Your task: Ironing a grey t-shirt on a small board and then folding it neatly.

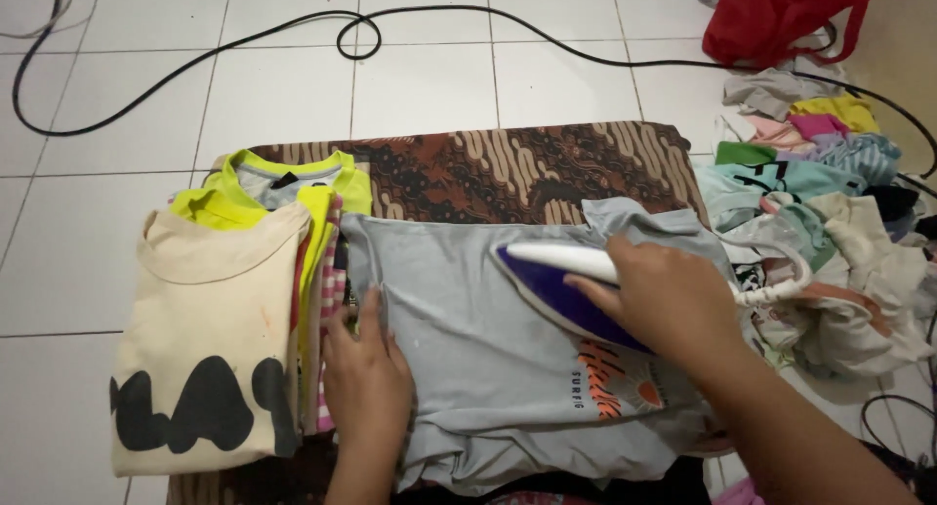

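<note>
Right hand (673, 295) grips what I take for a purple-and-white iron (556, 285), nose pointing left across the grey printed T-shirt (468, 368); left hand (366, 373) lies flat, open, pinning its left edge.

place: home | cues: white tiled floor (410, 85), laundry pile (820, 202), iron (566, 285)

White tiled floor (429, 85) all around, kinda dim lighting. A black cable (293, 22) loops across the tiles up top. Patterned brown cloth (527, 168) spread flat on the floor, red bag (781, 17) in the far corner, maybe against a wall, hard to tell
</note>
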